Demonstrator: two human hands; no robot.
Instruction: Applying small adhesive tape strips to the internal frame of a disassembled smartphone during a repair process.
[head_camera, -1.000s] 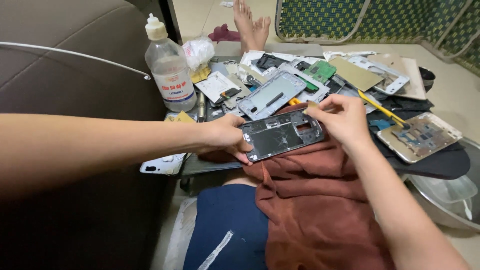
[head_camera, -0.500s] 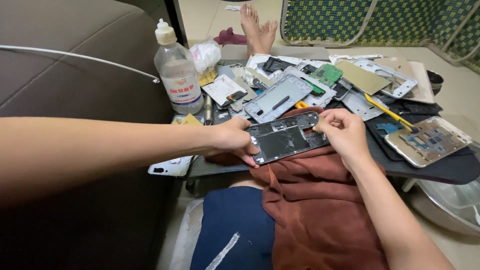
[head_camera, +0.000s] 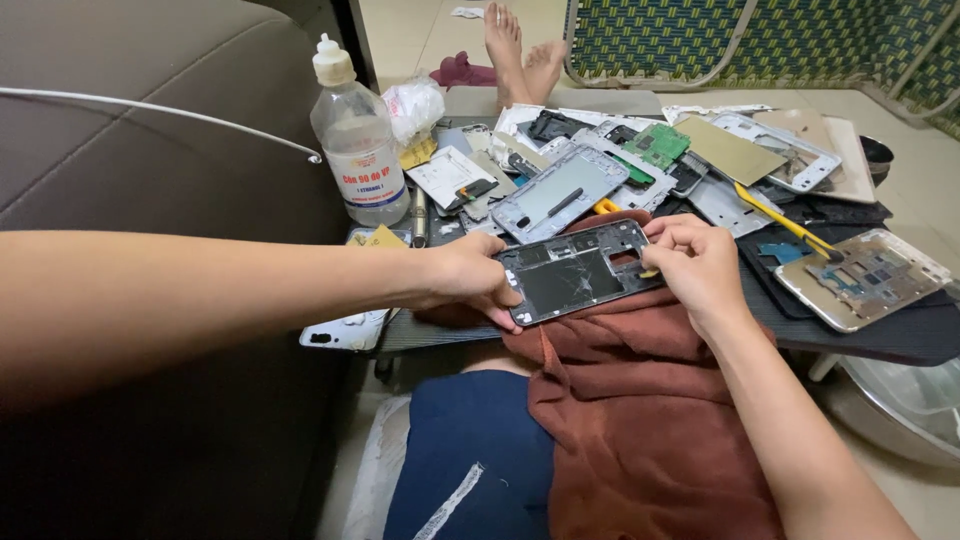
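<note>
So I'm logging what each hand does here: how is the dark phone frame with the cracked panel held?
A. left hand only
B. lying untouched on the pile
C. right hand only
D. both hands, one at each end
D: the left hand grips the near-left end of the dark phone frame and the right hand grips its right end, above the rust-brown cloth.
</note>
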